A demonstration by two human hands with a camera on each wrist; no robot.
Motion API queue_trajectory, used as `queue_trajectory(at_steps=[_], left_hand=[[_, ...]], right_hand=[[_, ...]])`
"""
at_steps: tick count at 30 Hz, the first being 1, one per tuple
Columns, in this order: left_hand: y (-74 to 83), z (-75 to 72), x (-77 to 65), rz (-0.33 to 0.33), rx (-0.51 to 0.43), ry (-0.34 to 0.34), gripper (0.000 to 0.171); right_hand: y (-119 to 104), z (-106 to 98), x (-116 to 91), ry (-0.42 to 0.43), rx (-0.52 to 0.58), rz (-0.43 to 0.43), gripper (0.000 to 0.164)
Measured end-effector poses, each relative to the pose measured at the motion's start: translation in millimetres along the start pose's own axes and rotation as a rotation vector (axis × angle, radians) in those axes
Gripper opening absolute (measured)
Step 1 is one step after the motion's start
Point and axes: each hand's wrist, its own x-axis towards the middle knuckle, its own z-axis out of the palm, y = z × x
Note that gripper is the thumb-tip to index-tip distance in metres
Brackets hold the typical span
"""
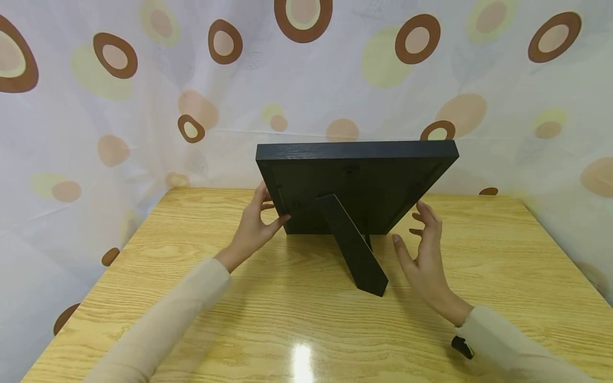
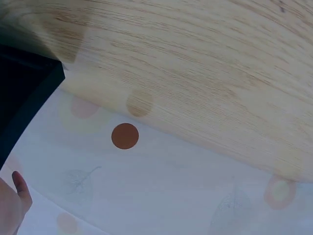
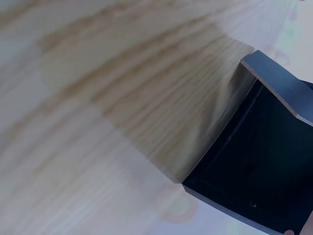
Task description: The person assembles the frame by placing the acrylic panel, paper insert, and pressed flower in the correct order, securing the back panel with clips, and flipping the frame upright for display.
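Note:
A black picture frame [image 1: 306, 181] stands on the table with its back toward me, tilted, propped on its easel leg [image 1: 354, 247]. My left hand [image 1: 254, 229] holds its left edge, the thumb over the back and the other fingers partly hidden past the edge. At the right edge my right hand [image 1: 426, 260] is held with fingers spread, index fingertip right at the frame and thumb apart from it. One corner of the frame [image 2: 29, 93] shows in the left wrist view. In the right wrist view, the frame's back [image 3: 244, 166] appears with a fingertip at its border.
The frame stands on a light wood-grain table [image 1: 191, 319]. A pale cloth [image 1: 306, 90] with brown, peach and yellow rounded shapes hangs behind it and around the sides. A small black object [image 1: 462, 347] shows beneath the right cuff.

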Motion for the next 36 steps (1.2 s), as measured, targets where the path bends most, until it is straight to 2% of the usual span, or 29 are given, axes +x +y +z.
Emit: queue_trajectory(at_steps=[4, 9, 11, 13, 16, 23, 30, 36], left_hand=[[-0.8, -2.2, -1.1, 0.001, -0.014, -0.007, 0.079], [23.8, -9.8, 0.0, 0.007, -0.003, -0.02, 0.072], [33.9, -13.3, 0.3, 0.001, -0.005, -0.028, 0.071], [35.5, -14.8, -0.5, 0.004, -0.01, -0.031, 0.071], [36.6, -17.0, -1.4, 0.014, -0.025, -0.03, 0.071], [40.2, -21.1, -2.5, 0.027, -0.016, -0.037, 0.069], [41.2, -22.2, -5.0, 0.071, 0.006, -0.057, 0.065], [20.0, -17.2, -8.7, 0.076, 0.008, -0.088, 0.068]], right_hand=[[-1, 2, 2, -0.03, 0.015, 0.001, 0.077], [-20, 1, 6, -0.053, 0.027, 0.01, 0.072], [-21, 0, 7, -0.058, 0.038, 0.011, 0.07], [-19, 0, 8, -0.061, 0.049, 0.014, 0.07], [-5, 1, 7, -0.067, 0.054, 0.019, 0.072], [0, 2, 14, -0.085, 0.057, 0.029, 0.076], [-1, 1, 24, -0.126, 0.039, 0.084, 0.076], [-20, -3, 37, -0.158, 0.068, 0.109, 0.069]])
